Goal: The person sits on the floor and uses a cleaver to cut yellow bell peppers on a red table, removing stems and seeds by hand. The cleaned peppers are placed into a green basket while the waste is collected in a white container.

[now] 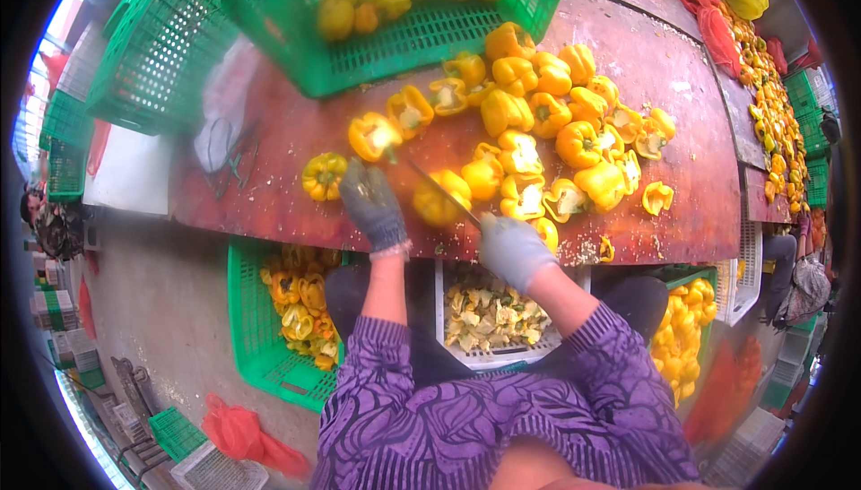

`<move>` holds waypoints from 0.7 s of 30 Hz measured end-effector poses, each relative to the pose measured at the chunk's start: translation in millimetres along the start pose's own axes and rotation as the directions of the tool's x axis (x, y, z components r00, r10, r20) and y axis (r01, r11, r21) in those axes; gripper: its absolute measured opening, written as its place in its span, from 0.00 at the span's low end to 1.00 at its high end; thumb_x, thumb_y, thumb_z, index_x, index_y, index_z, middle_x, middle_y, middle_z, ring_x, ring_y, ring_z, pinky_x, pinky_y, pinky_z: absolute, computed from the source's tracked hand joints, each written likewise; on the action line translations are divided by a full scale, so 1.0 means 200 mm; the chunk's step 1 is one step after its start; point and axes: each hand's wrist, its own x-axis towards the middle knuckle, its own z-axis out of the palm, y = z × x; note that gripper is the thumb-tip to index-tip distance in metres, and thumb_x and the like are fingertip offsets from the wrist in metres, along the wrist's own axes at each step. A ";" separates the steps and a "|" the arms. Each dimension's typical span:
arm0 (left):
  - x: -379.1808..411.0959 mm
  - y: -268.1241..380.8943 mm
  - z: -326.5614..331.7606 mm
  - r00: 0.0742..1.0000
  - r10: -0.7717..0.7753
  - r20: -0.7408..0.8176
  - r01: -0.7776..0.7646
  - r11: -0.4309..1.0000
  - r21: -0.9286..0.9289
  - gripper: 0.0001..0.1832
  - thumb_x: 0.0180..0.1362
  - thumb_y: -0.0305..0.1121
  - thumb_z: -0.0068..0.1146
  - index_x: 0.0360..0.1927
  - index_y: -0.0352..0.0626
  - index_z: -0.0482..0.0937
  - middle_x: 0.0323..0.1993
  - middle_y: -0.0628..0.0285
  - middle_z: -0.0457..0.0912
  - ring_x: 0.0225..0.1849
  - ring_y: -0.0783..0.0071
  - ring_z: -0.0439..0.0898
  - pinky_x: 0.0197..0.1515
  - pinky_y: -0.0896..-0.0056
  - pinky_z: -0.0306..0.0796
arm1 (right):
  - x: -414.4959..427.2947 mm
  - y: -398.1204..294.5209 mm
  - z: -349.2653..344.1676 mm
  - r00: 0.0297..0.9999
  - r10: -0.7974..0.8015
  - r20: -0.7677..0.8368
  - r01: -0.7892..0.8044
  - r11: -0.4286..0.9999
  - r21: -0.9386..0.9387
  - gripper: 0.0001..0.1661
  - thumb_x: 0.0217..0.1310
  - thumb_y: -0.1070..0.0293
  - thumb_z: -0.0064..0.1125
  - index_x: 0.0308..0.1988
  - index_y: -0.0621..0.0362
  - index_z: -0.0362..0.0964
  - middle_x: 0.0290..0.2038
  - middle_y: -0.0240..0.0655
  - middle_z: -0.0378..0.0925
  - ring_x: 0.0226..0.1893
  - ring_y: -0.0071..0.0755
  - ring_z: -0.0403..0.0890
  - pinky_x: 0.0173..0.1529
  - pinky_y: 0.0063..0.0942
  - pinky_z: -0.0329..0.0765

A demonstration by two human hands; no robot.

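My right hand (516,248), in a pale grey glove, is closed on the handle of a knife (444,192), its thin blade pointing up and left over the red board. My left hand (371,197), in a darker grey glove, lies just right of a whole yellow bell pepper (323,176); whether it holds anything cannot be told. Just above its fingers is a cut yellow pepper (374,137) with its pale core and green stem showing. Below the blade sits a blurred yellow pepper (440,198). Many whole and cut yellow peppers (506,113) are heaped to the right.
A green crate (430,73) holding peppers tilts at the table's far side. Below the near edge stand a green crate (252,328) of cut peppers, a white crate (498,357) of cores and a crate of yellow peppers (683,328). Another person (804,285) is at far right.
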 end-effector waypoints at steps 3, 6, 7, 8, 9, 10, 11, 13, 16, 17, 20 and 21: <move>-0.25 0.14 0.04 0.990 -0.140 0.007 0.139 0.988 0.062 0.13 0.65 0.29 0.50 0.49 0.32 0.73 0.43 0.49 0.76 0.46 0.59 0.74 0.51 0.61 0.69 | -0.03 0.04 -0.01 0.999 0.036 0.039 -0.035 0.999 -0.025 0.11 0.59 0.70 0.48 0.40 0.63 0.70 0.37 0.52 0.81 0.40 0.52 0.83 0.44 0.42 0.79; -0.46 0.04 0.08 0.995 -0.095 0.008 0.085 0.918 0.388 0.14 0.67 0.32 0.46 0.47 0.31 0.76 0.43 0.46 0.78 0.46 0.51 0.76 0.51 0.58 0.70 | -0.01 -0.03 -0.02 1.000 -0.027 0.014 0.028 0.999 -0.030 0.12 0.59 0.68 0.49 0.40 0.64 0.73 0.37 0.52 0.81 0.40 0.52 0.83 0.44 0.42 0.79; -0.48 0.03 0.11 0.997 -0.079 -0.010 0.076 0.897 0.436 0.14 0.68 0.33 0.45 0.47 0.31 0.76 0.43 0.46 0.78 0.46 0.51 0.76 0.51 0.58 0.70 | 0.01 -0.05 -0.07 0.999 -0.041 0.034 0.041 0.999 -0.023 0.13 0.60 0.68 0.48 0.40 0.65 0.74 0.36 0.52 0.81 0.40 0.53 0.83 0.45 0.42 0.78; -0.48 0.03 0.13 0.998 -0.062 -0.028 0.068 0.873 0.483 0.15 0.68 0.33 0.45 0.47 0.31 0.76 0.43 0.46 0.78 0.46 0.51 0.76 0.51 0.58 0.70 | 0.03 -0.07 -0.10 0.997 -0.055 0.055 0.056 0.998 -0.016 0.14 0.61 0.67 0.48 0.40 0.66 0.74 0.36 0.53 0.81 0.40 0.54 0.83 0.46 0.43 0.78; -0.49 0.03 0.16 0.998 -0.044 -0.042 0.059 0.850 0.524 0.15 0.68 0.34 0.44 0.47 0.31 0.76 0.43 0.47 0.78 0.46 0.51 0.76 0.51 0.58 0.70 | 0.05 -0.05 -0.06 0.998 -0.048 0.048 0.049 0.999 -0.016 0.14 0.61 0.67 0.49 0.39 0.66 0.75 0.36 0.53 0.81 0.40 0.54 0.83 0.46 0.43 0.78; -0.48 0.04 0.19 0.997 -0.051 -0.058 0.074 0.856 0.511 0.16 0.68 0.34 0.44 0.48 0.31 0.76 0.44 0.47 0.78 0.46 0.51 0.76 0.50 0.57 0.70 | 0.09 -0.02 0.00 0.998 -0.049 0.032 0.049 0.999 -0.014 0.14 0.60 0.66 0.49 0.39 0.66 0.76 0.36 0.53 0.81 0.40 0.53 0.83 0.46 0.42 0.78; -0.49 0.05 0.19 0.997 -0.062 -0.051 0.079 0.855 0.512 0.16 0.68 0.34 0.44 0.48 0.31 0.76 0.44 0.47 0.78 0.46 0.50 0.76 0.50 0.57 0.70 | 0.12 0.00 0.04 0.999 -0.050 0.017 0.050 0.999 -0.013 0.14 0.60 0.66 0.50 0.39 0.66 0.76 0.36 0.53 0.81 0.40 0.53 0.83 0.46 0.42 0.78; -0.47 0.06 0.18 0.997 -0.071 -0.037 0.080 0.849 0.522 0.15 0.68 0.34 0.44 0.47 0.32 0.76 0.44 0.46 0.77 0.46 0.49 0.76 0.49 0.57 0.70 | 0.14 -0.03 0.03 0.999 -0.035 0.032 0.035 0.999 0.017 0.14 0.60 0.67 0.51 0.40 0.66 0.76 0.37 0.53 0.81 0.41 0.52 0.83 0.47 0.41 0.79; -0.44 0.08 0.18 0.994 -0.103 0.019 0.077 0.837 0.542 0.15 0.68 0.33 0.44 0.49 0.32 0.74 0.45 0.49 0.77 0.46 0.54 0.77 0.50 0.56 0.70 | 0.15 -0.04 0.10 0.999 0.004 -0.045 -0.001 0.999 0.048 0.14 0.59 0.68 0.51 0.40 0.64 0.77 0.39 0.52 0.82 0.42 0.51 0.84 0.47 0.41 0.79; -0.41 0.08 0.18 0.987 -0.105 0.118 -0.018 0.663 0.748 0.14 0.68 0.32 0.44 0.50 0.32 0.73 0.47 0.51 0.77 0.46 0.56 0.77 0.50 0.57 0.70 | 0.16 -0.03 0.13 0.996 0.018 -0.092 -0.013 0.999 0.052 0.14 0.58 0.69 0.51 0.40 0.63 0.78 0.40 0.52 0.82 0.42 0.51 0.84 0.46 0.40 0.80; -0.19 0.08 0.20 0.994 -0.101 0.044 0.076 0.915 0.396 0.13 0.67 0.29 0.46 0.52 0.32 0.70 0.51 0.55 0.75 0.51 0.64 0.76 0.56 0.62 0.69 | 0.13 -0.04 0.13 0.994 0.052 -0.094 -0.044 0.995 0.089 0.14 0.60 0.69 0.49 0.41 0.63 0.76 0.39 0.53 0.82 0.42 0.51 0.84 0.46 0.42 0.79; -0.11 0.08 0.23 0.995 -0.087 -0.040 0.089 0.994 0.065 0.13 0.67 0.29 0.46 0.52 0.32 0.69 0.53 0.57 0.74 0.53 0.66 0.75 0.59 0.64 0.69 | 0.13 -0.02 0.13 0.993 0.055 -0.103 -0.045 0.994 0.103 0.13 0.60 0.70 0.48 0.41 0.62 0.76 0.38 0.53 0.82 0.41 0.51 0.84 0.46 0.43 0.79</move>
